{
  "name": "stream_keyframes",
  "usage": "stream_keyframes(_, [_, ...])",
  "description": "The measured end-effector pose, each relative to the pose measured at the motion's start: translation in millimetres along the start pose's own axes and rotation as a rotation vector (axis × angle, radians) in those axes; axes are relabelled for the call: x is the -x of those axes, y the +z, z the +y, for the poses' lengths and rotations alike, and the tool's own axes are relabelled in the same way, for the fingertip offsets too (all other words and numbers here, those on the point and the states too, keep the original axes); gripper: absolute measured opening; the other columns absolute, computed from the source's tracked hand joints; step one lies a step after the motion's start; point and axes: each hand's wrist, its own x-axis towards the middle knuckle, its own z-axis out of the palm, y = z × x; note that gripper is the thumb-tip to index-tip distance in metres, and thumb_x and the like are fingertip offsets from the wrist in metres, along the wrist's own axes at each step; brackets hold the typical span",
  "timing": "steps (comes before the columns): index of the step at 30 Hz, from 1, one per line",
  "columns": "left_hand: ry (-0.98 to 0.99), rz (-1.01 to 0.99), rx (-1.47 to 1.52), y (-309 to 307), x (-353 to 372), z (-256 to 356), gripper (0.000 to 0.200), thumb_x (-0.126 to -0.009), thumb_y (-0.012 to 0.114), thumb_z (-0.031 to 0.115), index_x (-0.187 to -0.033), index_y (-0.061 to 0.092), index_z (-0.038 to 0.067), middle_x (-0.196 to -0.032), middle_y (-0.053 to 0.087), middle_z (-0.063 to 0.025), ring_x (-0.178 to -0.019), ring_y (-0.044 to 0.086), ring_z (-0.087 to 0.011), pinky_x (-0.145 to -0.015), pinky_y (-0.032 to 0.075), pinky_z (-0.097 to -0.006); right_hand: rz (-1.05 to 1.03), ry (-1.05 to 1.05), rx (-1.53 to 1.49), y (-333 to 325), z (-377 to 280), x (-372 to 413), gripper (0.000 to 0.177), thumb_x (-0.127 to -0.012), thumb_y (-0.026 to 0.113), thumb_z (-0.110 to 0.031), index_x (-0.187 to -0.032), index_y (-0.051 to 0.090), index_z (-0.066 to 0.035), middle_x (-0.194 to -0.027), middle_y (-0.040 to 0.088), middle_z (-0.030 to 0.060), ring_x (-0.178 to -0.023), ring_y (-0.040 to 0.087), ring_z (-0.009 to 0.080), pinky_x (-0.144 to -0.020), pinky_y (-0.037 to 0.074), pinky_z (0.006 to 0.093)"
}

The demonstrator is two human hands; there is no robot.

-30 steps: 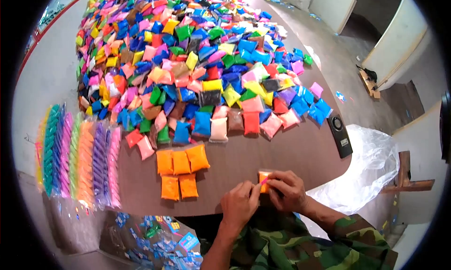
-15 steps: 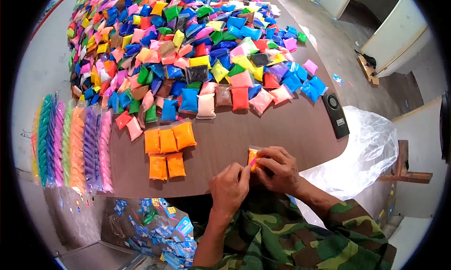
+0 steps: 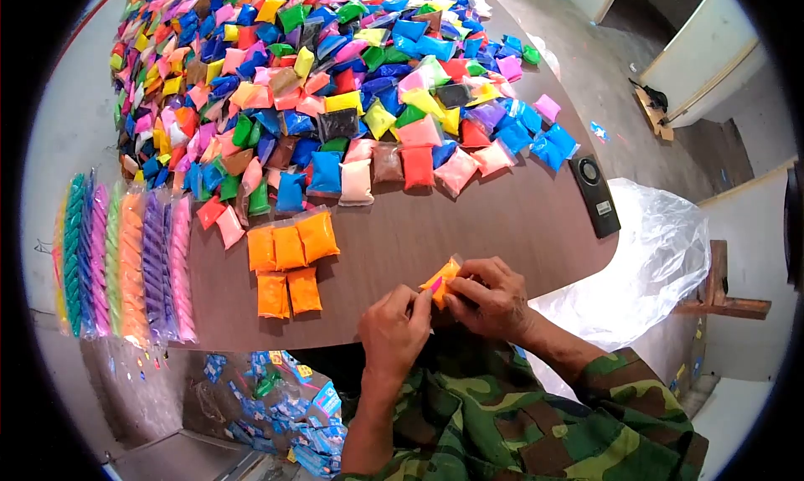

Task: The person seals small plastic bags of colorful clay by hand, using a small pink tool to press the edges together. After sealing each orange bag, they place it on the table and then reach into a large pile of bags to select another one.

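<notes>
My right hand [image 3: 490, 297] is closed on a small orange packet [image 3: 446, 271] with a clear edge, held tilted just over the table's near side. My left hand [image 3: 392, 324] is pinched beside it, its thumb and finger pressed together. At those fingertips a small pink piece [image 3: 436, 284] lies against the packet's front; its kind is too small to make out. Left of my hands, several similar orange packets [image 3: 289, 246] lie flat in two rows. The right fingers hide part of the held packet.
A large heap of colourful packets [image 3: 343, 102] covers the table's far side. Twisted coloured strips in clear sleeves [image 3: 132, 267] line the left edge. A black device [image 3: 596, 198] lies at the right edge, near clear plastic sheeting [image 3: 649, 255]. Blue printed wrappers [image 3: 293, 414] are piled below the table.
Both hands have shifted slightly left with the orange packet, which is now tilted more. The pink piece has moved along with the left fingertips. The view has shifted a little.
</notes>
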Motion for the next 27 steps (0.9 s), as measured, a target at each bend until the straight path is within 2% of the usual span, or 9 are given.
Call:
stream_keyframes(3, [0.016,0.059,-0.087,2,-9,-11,0.027,-0.097,0.079,0.018,-0.083,0.066,-0.001,-0.072,0.07,-0.0147,-0.062,0.069,-0.0281,-0.059,0.051,-0.0396,0.012,-0.028,0.009,0,0,-2,0.024,-0.083,0.087,-0.016,-0.103,0.076,-0.01,-0.108,0.07,0.0085,-0.094,0.07,0.0285,-0.079,0.061,0.0379])
stream_keyframes(6, [0.001,0.035,-0.075,-6,-12,-5,0.026,-0.097,0.079,0.016,-0.082,0.066,-0.001,-0.073,0.07,-0.0161,-0.064,0.07,-0.03,-0.059,0.051,-0.0404,0.02,-0.059,0.004,0,-1,-4,0.025,-0.084,0.087,-0.016,-0.104,0.076,-0.009,-0.111,0.071,0.0084,-0.097,0.071,0.0286,-0.082,0.061,0.0377])
stream_keyframes(9, [-0.035,0.051,0.06,-11,-5,2,0.023,-0.096,0.079,0.017,-0.084,0.065,0.004,-0.077,0.07,-0.0164,-0.069,0.069,-0.0398,-0.059,0.052,-0.0449,0.011,-0.052,-0.005,0,0,-3,0.024,-0.085,0.087,-0.017,-0.105,0.076,-0.009,-0.113,0.071,0.0082,-0.1,0.071,0.0291,-0.084,0.062,0.0377])
stream_keyframes(12, [0.05,0.023,0.087,-3,4,8,0.022,-0.097,0.078,0.016,-0.084,0.065,0.004,-0.078,0.07,-0.0163,-0.071,0.07,-0.0399,-0.06,0.053,-0.0453,-0.002,-0.051,-0.011,1,0,-5,0.024,-0.085,0.087,-0.017,-0.104,0.076,-0.008,-0.113,0.072,0.0081,-0.101,0.072,0.0295,-0.085,0.062,0.0378])
stream_keyframes(16, [0.079,0.052,-0.075,1,-3,-4,0.023,-0.098,0.077,0.016,-0.084,0.063,0.004,-0.079,0.069,-0.0167,-0.073,0.07,-0.0402,-0.06,0.053,-0.0465,0.006,-0.056,0.004,-1,0,-7,0.023,-0.086,0.087,-0.019,-0.103,0.075,-0.008,-0.113,0.071,0.0083,-0.102,0.072,0.0291,-0.085,0.062,0.0379])
stream_keyframes(19, [0.074,0.105,-0.144,-1,-10,-14,0.022,-0.097,0.079,0.013,-0.084,0.066,0.0,-0.075,0.068,-0.0174,-0.066,0.069,-0.0347,-0.059,0.05,-0.0434,0.01,-0.06,0.0,-2,-2,-8,0.022,-0.087,0.087,-0.019,-0.102,0.075,-0.008,-0.113,0.071,0.0085,-0.102,0.072,0.029,-0.085,0.062,0.0378])
stream_keyframes(22, [0.044,0.077,-0.045,-8,-8,-10,0.024,-0.098,0.078,0.017,-0.083,0.064,0.005,-0.077,0.069,-0.0164,-0.073,0.071,-0.0398,-0.06,0.053,-0.0463,0.008,-0.05,-0.015,-1,-1,-8,0.022,-0.087,0.087,-0.02,-0.102,0.075,-0.009,-0.112,0.07,0.0086,-0.101,0.072,0.0293,-0.084,0.062,0.0379])
stream_keyframes(25, [0.021,0.036,0.076,-10,10,9,0.025,-0.099,0.078,0.019,-0.083,0.064,0.006,-0.077,0.069,-0.0166,-0.073,0.071,-0.0392,-0.06,0.053,-0.0466,-0.001,-0.029,-0.021,0,-1,-5,0.023,-0.087,0.088,-0.02,-0.102,0.075,-0.009,-0.111,0.07,0.0089,-0.102,0.072,0.0293,-0.083,0.062,0.0382])
stream_keyframes(27, [0.018,0.027,0.01,-3,16,4,0.026,-0.099,0.078,0.019,-0.083,0.064,0.005,-0.077,0.069,-0.0164,-0.072,0.071,-0.0387,-0.06,0.053,-0.0464,-0.008,-0.028,-0.014,0,-1,-5,0.025,-0.087,0.088,-0.021,-0.103,0.075,-0.009,-0.11,0.07,0.0089,-0.102,0.072,0.029,-0.082,0.062,0.0382])
